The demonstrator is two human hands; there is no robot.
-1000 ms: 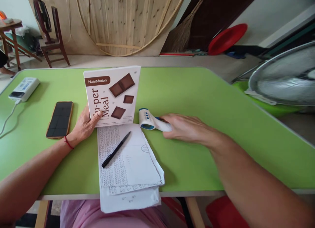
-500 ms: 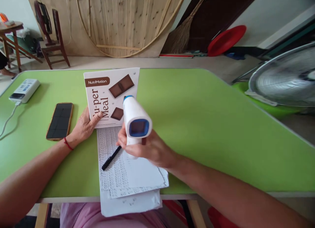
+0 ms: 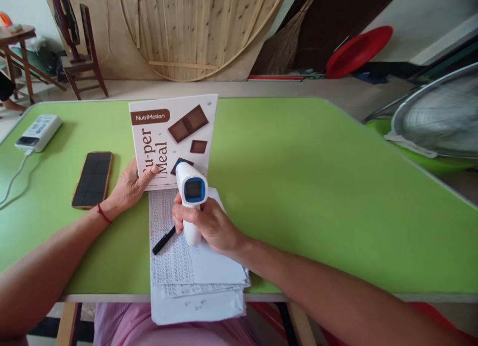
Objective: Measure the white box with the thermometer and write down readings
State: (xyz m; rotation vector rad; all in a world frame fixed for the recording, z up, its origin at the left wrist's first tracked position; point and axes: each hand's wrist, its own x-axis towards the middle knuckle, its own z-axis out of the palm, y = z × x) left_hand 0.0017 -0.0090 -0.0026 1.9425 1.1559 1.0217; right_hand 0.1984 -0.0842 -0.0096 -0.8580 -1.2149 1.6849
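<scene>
My left hand (image 3: 131, 185) grips the lower left edge of a white and brown NutriMotion box (image 3: 182, 104), thumb across its front, holding it upright and facing me. In my right hand (image 3: 209, 224) is a white infrared thermometer (image 3: 191, 172) with a blue-rimmed screen, fingers wrapped round its handle. Its nose points at the lower part of the box; whether they touch I cannot tell. The screen looks dark. Beneath lie handwritten paper sheets (image 3: 197, 306), overhanging the table's front edge, with a black pen (image 3: 163, 240) on them, partly behind the right hand.
On the green table (image 3: 298, 186), a smartphone (image 3: 92, 179) lies left of my left hand. A white power bank (image 3: 39, 132) with a cable is farther left. Beyond the right edge stands a large fan (image 3: 440, 112). A wooden chair (image 3: 82, 52) is at the back left.
My right hand has brought the thermometer lower, farther from my face and slightly left. More of the pictured chocolate on the box now shows. The left hand still holds the box.
</scene>
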